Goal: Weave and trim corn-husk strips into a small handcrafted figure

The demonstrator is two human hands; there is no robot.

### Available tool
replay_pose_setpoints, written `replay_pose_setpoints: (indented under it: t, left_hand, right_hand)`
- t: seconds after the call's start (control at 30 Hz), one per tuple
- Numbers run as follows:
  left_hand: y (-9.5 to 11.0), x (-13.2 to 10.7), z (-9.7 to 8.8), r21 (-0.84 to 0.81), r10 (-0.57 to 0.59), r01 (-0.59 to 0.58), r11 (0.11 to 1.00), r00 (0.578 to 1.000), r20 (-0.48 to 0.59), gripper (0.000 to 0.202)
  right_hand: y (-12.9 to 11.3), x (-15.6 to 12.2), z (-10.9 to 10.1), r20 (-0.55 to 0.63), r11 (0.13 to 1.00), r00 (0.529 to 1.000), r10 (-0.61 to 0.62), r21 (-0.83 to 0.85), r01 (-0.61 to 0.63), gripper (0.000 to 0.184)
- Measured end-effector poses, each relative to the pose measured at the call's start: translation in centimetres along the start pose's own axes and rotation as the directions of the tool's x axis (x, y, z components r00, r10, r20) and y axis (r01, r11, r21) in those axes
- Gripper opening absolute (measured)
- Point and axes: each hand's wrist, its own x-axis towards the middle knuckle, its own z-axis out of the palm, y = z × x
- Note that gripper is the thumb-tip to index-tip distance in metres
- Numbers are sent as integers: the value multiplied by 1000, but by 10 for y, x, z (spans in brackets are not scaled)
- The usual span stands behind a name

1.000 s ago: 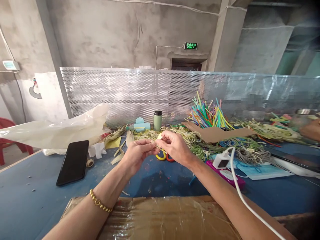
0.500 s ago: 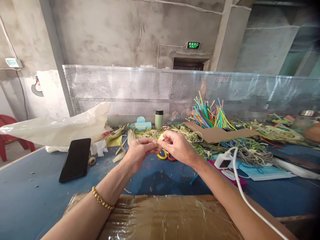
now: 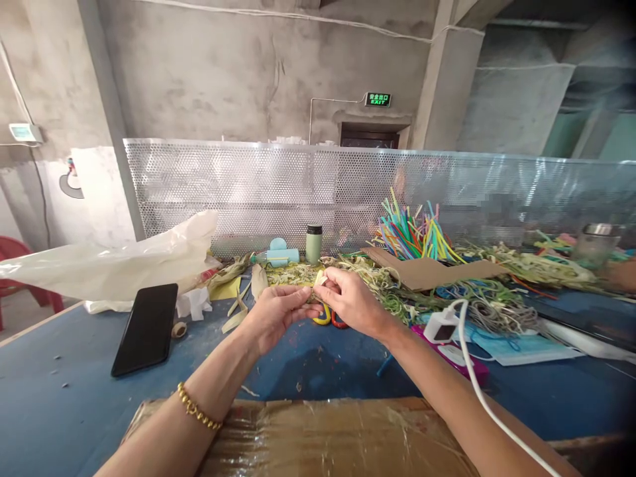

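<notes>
My left hand (image 3: 279, 315) and my right hand (image 3: 354, 302) meet above the middle of the blue table. Between them is a small pale-yellow strip (image 3: 320, 278) that looks like dried husk, pinched by the fingertips of both hands. Most of it is hidden behind the fingers. Just below the fingertips show a yellow ring handle (image 3: 324, 315) and a red ring handle (image 3: 339, 322), apparently of scissors. Behind my hands lie pale green husk scraps (image 3: 293, 273), with a loose husk piece (image 3: 259, 281) left of them.
A taped cardboard box (image 3: 322, 437) stands nearest me. To the left lie a black phone (image 3: 145, 329) and plastic sheeting (image 3: 124, 258). A green bottle (image 3: 313, 245), colourful pipe cleaners (image 3: 415, 232) and a cardboard piece (image 3: 432, 270) are farther back. A white charger cable (image 3: 470, 358) crosses my right forearm.
My hands keep their pinch at nearly the same spot, with the fingers slightly shifted and a bit more of the pale strip showing. The view has tilted up slightly.
</notes>
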Motion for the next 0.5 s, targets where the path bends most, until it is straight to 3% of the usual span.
replay_pose_setpoints:
  t: [0.33, 0.5]
  left_hand:
    - [-3, 2, 4, 43, 43, -38, 998, 991, -130, 22]
    - [-3, 3, 4, 66, 73, -64, 996, 987, -145, 19]
  right_hand:
    - [-3, -1, 1, -27, 999, 1000, -1, -35, 0, 25]
    - [-4, -2, 5, -22, 999, 1000, 12, -37, -13, 25]
